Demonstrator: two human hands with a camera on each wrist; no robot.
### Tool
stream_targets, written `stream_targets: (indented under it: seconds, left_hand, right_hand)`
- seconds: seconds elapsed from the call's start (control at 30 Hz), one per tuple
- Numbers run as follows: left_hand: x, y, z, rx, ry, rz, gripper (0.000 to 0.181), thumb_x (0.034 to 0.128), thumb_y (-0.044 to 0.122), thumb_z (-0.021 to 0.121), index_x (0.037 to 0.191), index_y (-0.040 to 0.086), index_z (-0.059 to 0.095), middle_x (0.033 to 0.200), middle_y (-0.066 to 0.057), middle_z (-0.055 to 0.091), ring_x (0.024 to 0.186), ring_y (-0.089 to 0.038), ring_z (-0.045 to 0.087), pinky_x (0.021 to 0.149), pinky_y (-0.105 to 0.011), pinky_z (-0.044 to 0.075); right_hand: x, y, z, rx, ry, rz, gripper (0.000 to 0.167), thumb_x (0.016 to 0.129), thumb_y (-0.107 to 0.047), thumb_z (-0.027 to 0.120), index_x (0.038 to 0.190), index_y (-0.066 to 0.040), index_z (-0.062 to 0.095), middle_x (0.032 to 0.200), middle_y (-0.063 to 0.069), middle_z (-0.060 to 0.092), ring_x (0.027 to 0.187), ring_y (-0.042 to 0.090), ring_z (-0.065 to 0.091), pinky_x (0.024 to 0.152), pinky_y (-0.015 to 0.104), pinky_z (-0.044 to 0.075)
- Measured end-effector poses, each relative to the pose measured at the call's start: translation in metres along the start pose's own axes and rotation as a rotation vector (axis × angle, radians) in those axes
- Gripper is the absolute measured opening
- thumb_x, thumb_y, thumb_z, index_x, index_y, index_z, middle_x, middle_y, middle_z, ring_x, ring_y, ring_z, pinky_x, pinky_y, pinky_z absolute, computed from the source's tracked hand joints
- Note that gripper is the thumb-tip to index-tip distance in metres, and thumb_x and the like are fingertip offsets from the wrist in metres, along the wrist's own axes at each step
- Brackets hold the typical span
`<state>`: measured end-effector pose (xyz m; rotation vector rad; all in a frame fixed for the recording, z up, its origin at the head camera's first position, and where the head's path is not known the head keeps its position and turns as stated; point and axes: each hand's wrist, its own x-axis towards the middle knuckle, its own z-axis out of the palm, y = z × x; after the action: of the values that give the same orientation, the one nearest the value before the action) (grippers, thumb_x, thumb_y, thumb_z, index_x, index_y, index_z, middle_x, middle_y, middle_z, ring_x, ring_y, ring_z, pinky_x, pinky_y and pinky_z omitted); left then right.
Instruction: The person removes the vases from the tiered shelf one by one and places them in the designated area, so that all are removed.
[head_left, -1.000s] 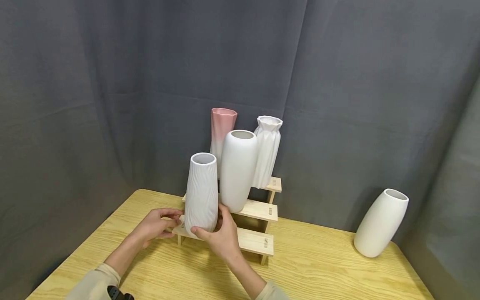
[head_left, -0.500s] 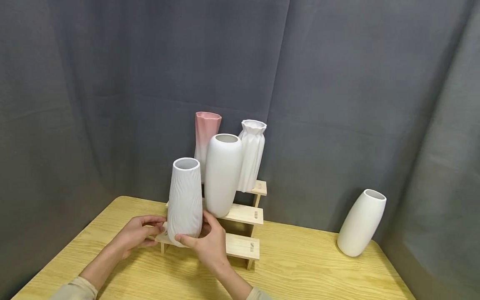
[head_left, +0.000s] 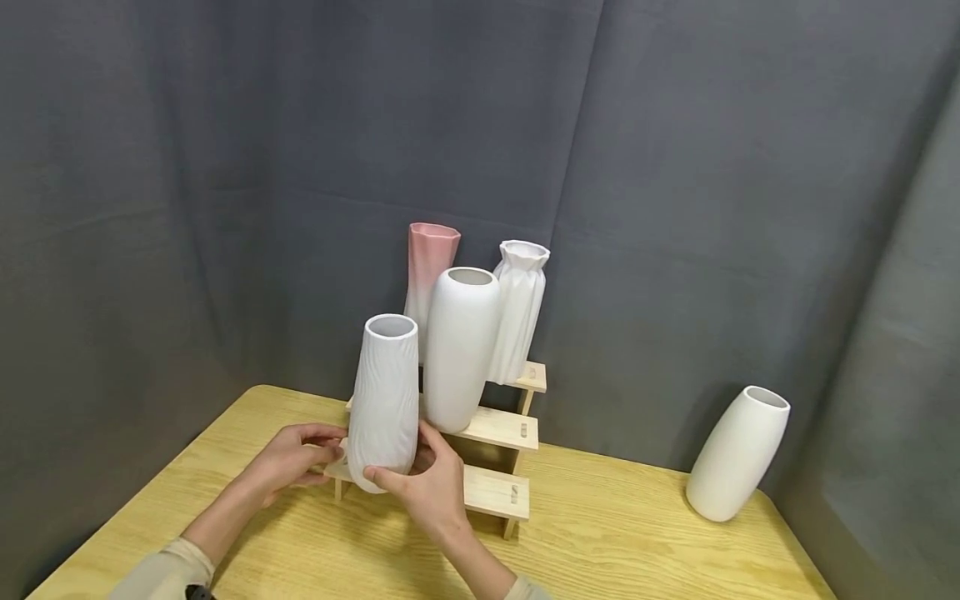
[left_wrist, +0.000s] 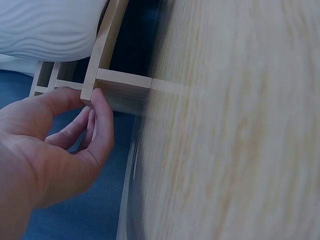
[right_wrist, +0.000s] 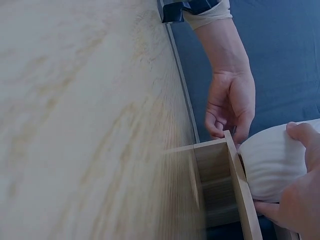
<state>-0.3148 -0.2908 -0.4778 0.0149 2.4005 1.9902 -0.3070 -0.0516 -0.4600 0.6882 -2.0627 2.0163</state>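
Note:
A white vase with wavy ridges (head_left: 384,400) stands at the left end of the lowest step of a three-step wooden stand (head_left: 495,493). My right hand (head_left: 435,483) grips this vase low down, its thumb across the front and its fingers around the right side; in the right wrist view the vase (right_wrist: 275,162) shows at the step's edge. My left hand (head_left: 296,457) is at the step's left end. In the left wrist view its thumb and finger pinch the board's end (left_wrist: 91,82).
On the middle step stands a smooth white vase (head_left: 461,350). The top step carries a pink-and-white vase (head_left: 431,258) and a pleated white vase (head_left: 521,308). Another smooth white vase (head_left: 738,454) stands at the right on the wooden table (head_left: 615,517), before a grey curtain (head_left: 712,208).
The head view has shifted left and right slightly. Both hands keep their places at the ridged vase and the stand, with no clear movement of either thing.

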Motion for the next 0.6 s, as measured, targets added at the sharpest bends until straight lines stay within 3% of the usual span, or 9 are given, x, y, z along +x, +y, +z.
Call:
stream_targets:
  seconds: [0.27, 0.6]
  left_hand:
    - [0.002, 0.0, 0.003, 0.012, -0.008, 0.016, 0.043, 0.0968, 0.013, 0.07, 0.135, -0.005, 0.06, 0.127, -0.017, 0.062, 0.11, -0.03, 0.062, 0.08, -0.043, 0.058]
    - [0.0, 0.0, 0.001, -0.001, -0.01, 0.012, 0.043, 0.0987, 0.011, 0.066, 0.137, -0.007, 0.056, 0.122, -0.018, 0.061, 0.104, -0.027, 0.063, 0.079, -0.042, 0.059]
  right_hand:
    - [-0.002, -0.003, -0.005, 0.037, -0.012, 0.016, 0.071, 0.067, -0.014, 0.097, 0.131, -0.022, 0.067, 0.108, 0.003, 0.073, 0.096, 0.024, 0.072, 0.082, 0.042, 0.058]
    - [0.003, -0.017, -0.01, 0.001, 0.011, 0.035, 0.074, 0.066, -0.014, 0.097, 0.134, -0.018, 0.067, 0.105, 0.006, 0.072, 0.093, 0.022, 0.072, 0.077, 0.033, 0.059]
